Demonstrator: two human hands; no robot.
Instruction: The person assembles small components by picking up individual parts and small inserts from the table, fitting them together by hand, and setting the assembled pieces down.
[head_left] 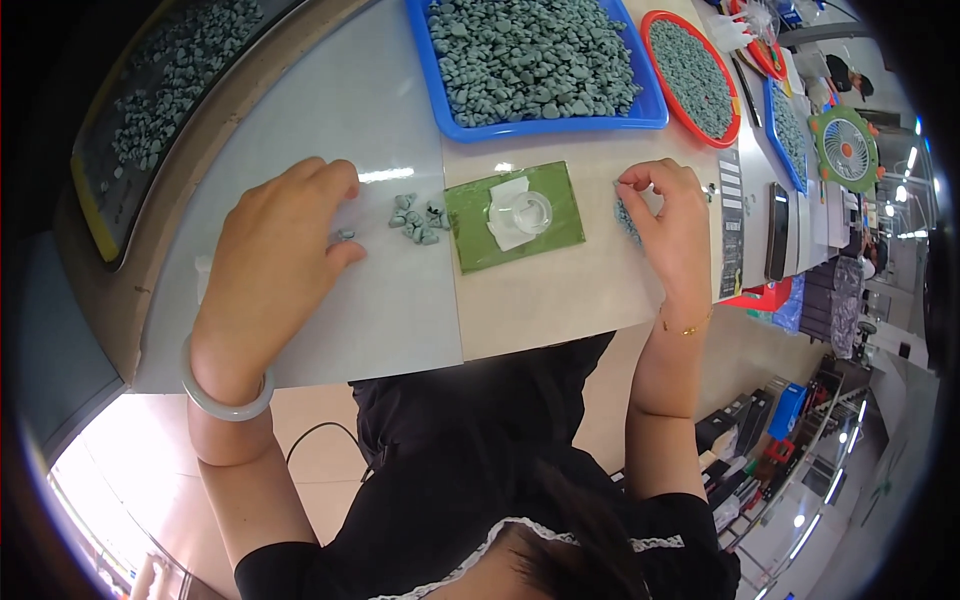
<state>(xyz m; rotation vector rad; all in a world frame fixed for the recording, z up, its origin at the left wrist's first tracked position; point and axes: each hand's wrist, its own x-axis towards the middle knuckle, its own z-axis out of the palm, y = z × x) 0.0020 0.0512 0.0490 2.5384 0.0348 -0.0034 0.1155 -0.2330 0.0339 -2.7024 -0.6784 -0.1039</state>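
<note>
With the green mat (470,228) taken as the clock centre, the loose stones (421,219) lie in a small cluster at nine o'clock, just beside the mat's edge. The left hand (272,238) hovers farther out at nine, thumb and fingertips spread apart, with a single stone (345,234) on the pale tabletop (390,300) below the gap. The right hand (672,222) is at three o'clock, thumb and forefinger nearly together over a second patch of stones (629,219); whether a stone is pinched there cannot be told. In this inspector's judgement, pieces this small call for a light fingertip pinch, one at a time, with the wrist raised so that the cluster is not scattered; the clear round dish (532,212), at the centre on white paper (510,238), should not be knocked. Condition: the clustered stones are grey-green, irregular and chip-like, some showing darker spots; surface flaws are too small to assess. Similar stones fill the blue tray (560,129) at twelve and the red tray (731,135) toward two.
</note>
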